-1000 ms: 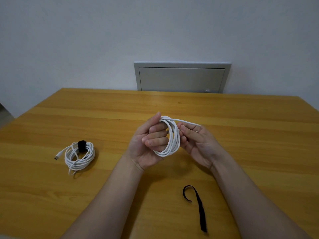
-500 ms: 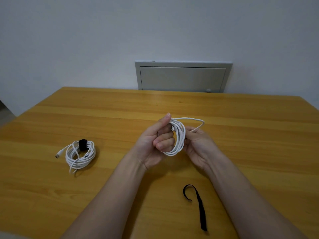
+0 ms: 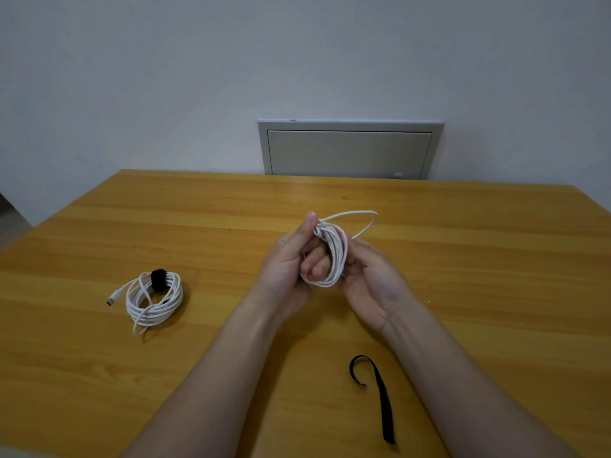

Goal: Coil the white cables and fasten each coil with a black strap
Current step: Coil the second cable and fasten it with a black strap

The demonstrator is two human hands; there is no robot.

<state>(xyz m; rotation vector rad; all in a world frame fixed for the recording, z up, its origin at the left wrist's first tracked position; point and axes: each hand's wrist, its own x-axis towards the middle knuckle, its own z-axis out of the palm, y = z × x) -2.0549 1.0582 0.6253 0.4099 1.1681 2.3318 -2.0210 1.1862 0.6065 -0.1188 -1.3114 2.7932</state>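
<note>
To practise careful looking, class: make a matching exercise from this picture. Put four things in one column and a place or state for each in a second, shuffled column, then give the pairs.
Things:
1. strapped coil
2. held coil
3. loose black strap
4. grey wall panel

States:
A. behind the table's far edge
B. gripped between left hand and right hand
C. lying unused near the right forearm
D. resting on the table, already fastened

Pairs: 1-D, 2-B, 3-C, 4-A

Both forearms bare; no sleeves, hand [image 3: 287,269] ungloved.
</note>
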